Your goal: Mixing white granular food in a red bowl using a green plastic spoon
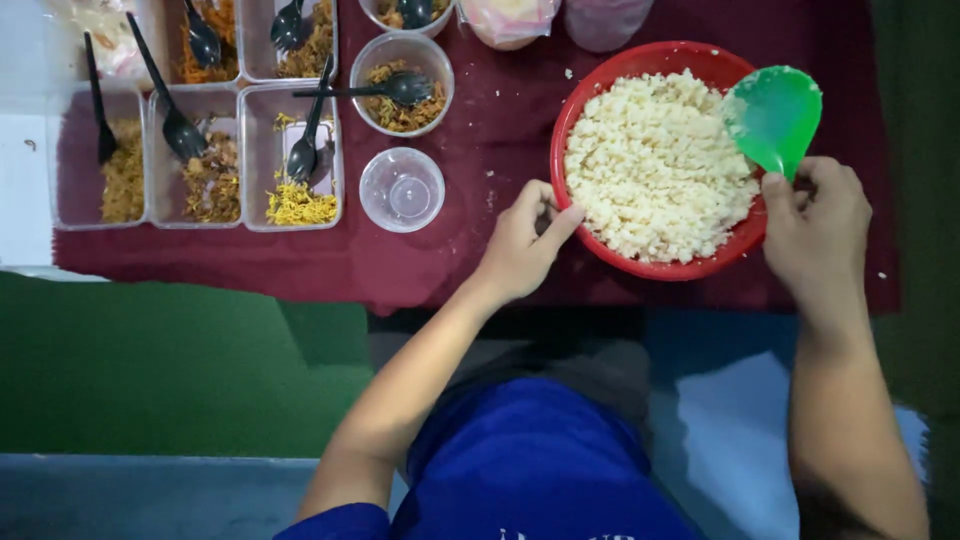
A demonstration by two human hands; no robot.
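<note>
Nearest the camera is the person's blue shirt [535,460], both bare forearms reaching forward to the dark red cloth-covered table [480,260]. Near its front edge the left hand [520,245] pinches the rim of the round red plastic bowl of white rice [655,165], thumb and fingers closed on it. The right hand [815,225] is clamped on the handle of a green plastic rice paddle [775,115] over the bowl's right rim. Farther left stand an empty clear round cup [402,188] and clear rectangular tubs of shredded toppings [295,200] with black plastic spoons [305,150].
</note>
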